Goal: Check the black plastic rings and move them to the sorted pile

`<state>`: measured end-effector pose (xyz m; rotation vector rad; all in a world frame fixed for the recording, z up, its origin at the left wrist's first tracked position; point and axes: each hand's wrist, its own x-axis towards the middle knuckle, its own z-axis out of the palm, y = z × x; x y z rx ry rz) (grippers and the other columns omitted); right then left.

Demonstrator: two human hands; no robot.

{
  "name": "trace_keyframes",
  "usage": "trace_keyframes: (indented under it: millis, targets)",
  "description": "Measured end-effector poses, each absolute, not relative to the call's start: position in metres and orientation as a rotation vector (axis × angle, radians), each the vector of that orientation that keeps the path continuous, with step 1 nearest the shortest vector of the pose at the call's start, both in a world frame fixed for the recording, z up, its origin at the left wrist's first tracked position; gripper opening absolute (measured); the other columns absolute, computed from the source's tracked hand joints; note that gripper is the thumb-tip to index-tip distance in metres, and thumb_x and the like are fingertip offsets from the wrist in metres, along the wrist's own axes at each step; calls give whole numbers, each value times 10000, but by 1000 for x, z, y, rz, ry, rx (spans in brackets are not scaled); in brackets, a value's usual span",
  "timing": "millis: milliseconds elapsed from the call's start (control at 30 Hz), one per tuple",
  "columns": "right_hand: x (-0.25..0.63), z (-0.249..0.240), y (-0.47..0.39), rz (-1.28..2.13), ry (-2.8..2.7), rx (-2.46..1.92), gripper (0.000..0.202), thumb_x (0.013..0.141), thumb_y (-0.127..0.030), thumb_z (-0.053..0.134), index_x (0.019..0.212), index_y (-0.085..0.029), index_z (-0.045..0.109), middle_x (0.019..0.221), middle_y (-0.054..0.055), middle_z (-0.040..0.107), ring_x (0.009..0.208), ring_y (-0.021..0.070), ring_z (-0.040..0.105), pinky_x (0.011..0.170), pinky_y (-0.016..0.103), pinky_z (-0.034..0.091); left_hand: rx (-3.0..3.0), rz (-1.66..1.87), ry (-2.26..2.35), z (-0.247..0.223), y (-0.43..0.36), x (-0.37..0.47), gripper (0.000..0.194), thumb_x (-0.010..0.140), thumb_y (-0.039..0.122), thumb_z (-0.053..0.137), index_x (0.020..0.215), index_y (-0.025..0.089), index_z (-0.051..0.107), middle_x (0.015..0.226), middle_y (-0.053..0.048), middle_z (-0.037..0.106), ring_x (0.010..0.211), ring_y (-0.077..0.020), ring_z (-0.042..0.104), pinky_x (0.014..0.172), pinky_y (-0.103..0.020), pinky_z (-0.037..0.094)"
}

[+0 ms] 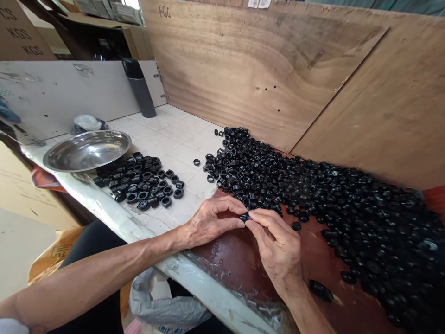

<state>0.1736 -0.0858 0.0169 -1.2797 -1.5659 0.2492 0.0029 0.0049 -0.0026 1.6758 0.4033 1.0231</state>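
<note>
My left hand (215, 220) and my right hand (276, 243) meet over the red-brown board (225, 262), fingertips pinched together. Between them is a small black plastic part (244, 217), mostly hidden by the fingers; thumb and fingers of both hands grip it. Just beyond lies a heap of black plastic rings (250, 171), which runs into a large pile of rounded black caps (368, 222) on the right. A smaller group of black ring-shaped pieces (149, 183) sits to the left on the white tiled surface. Beside my right wrist rests a black-handled tool (320, 291) with a pale tip.
A shallow steel bowl (88, 150) stands at the table's left edge, partly over the small group. A dark bottle (141, 90) is in the back corner. Wooden panels (264, 69) wall the back. A grey-white sack (163, 301) hangs below the front edge.
</note>
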Motion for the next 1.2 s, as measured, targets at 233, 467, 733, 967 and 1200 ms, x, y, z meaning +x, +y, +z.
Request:
trace_keyframes:
  millis: [233, 467, 733, 967, 1200]
  targets:
    - [171, 11, -86, 722, -1181, -1444, 189, 885, -356, 746, 1005, -210, 754, 891, 41, 789, 760, 194, 765, 686, 271, 642, 1787, 1133, 344, -14, 3, 1, 198, 899, 216, 745, 1093, 178, 730, 1104, -103, 723, 1019, -190, 711, 927, -351, 596]
    - [175, 19, -85, 355, -1559, -1334, 129, 924, -169, 674, 985, -238, 764, 1008, 41, 764, 936, 198, 733, 843, 302, 607, 1735, 1042, 418, -5, 5, -3, 183, 866, 236, 781, 1031, 160, 758, 1067, -100, 756, 997, -190, 712, 932, -336, 585]
    - [177, 19, -83, 242, -1677, -1203, 184, 938, -99, 647, 1033, -230, 735, 1041, 53, 745, 974, 193, 720, 890, 319, 593, 1478, 897, 513, -1, 1, -2, 224, 842, 304, 803, 996, 149, 750, 1030, -80, 748, 952, -185, 700, 890, -322, 589]
    - [176, 11, -86, 432, -1482, -1437, 105, 944, -304, 681, 981, -216, 724, 912, 38, 766, 782, 188, 735, 705, 275, 602, 1857, 1113, 347, -5, 3, -1, 169, 922, 242, 719, 1073, 166, 709, 1078, -111, 720, 985, -184, 695, 880, -337, 589]
    - [176, 10, -84, 383, -1558, -1505, 193, 984, -361, 623, 906, -221, 730, 780, 16, 746, 663, 161, 706, 627, 244, 564, 1903, 1106, 324, -6, 5, -2, 185, 932, 231, 705, 1104, 162, 695, 1089, -121, 717, 1000, -186, 701, 885, -331, 593]
